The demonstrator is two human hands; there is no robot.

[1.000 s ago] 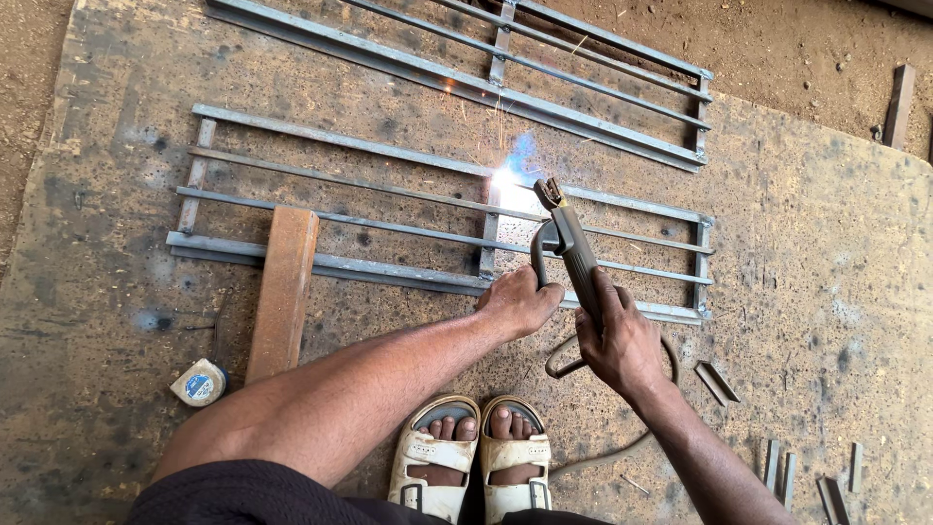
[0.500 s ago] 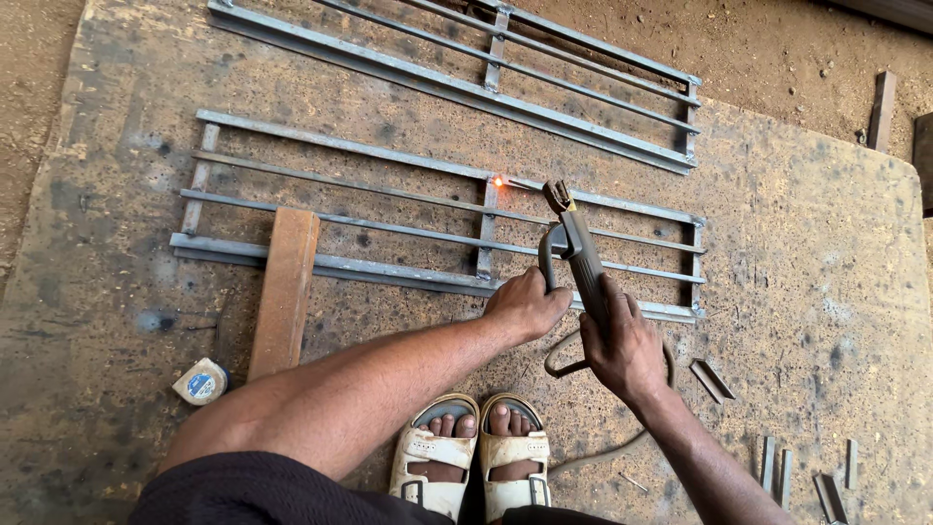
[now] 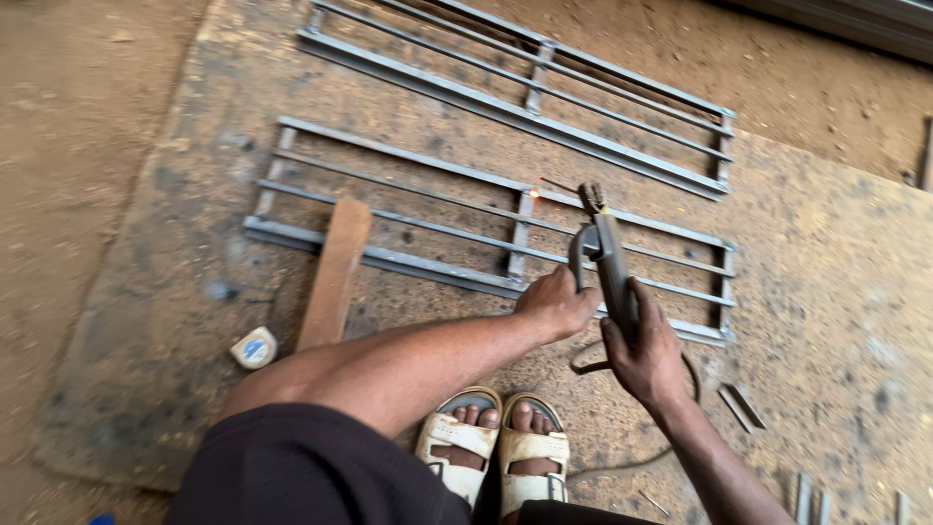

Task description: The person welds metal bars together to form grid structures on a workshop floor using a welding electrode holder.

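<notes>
A grey steel grille frame (image 3: 408,216) lies flat on a rusty metal sheet (image 3: 836,292) in front of me. My right hand (image 3: 643,348) grips a welding electrode holder (image 3: 610,261), whose short rod points toward a small glowing orange spot (image 3: 534,193) on the frame's middle upright. My left hand (image 3: 556,302) rests closed on the frame's near rail, just left of the holder. A cable (image 3: 595,358) loops under my right hand.
A second, longer grille (image 3: 544,102) lies further away. A wooden plank (image 3: 333,274) leans across the near frame's left part, with a small tape measure (image 3: 255,347) beside it. Short metal offcuts (image 3: 741,406) lie at the right. My sandalled feet (image 3: 491,449) stand at the sheet's edge.
The bright welding arc has gone out, leaving only a small glowing spot. The holder has lifted slightly away from the joint. Both hands stay in nearly the same places.
</notes>
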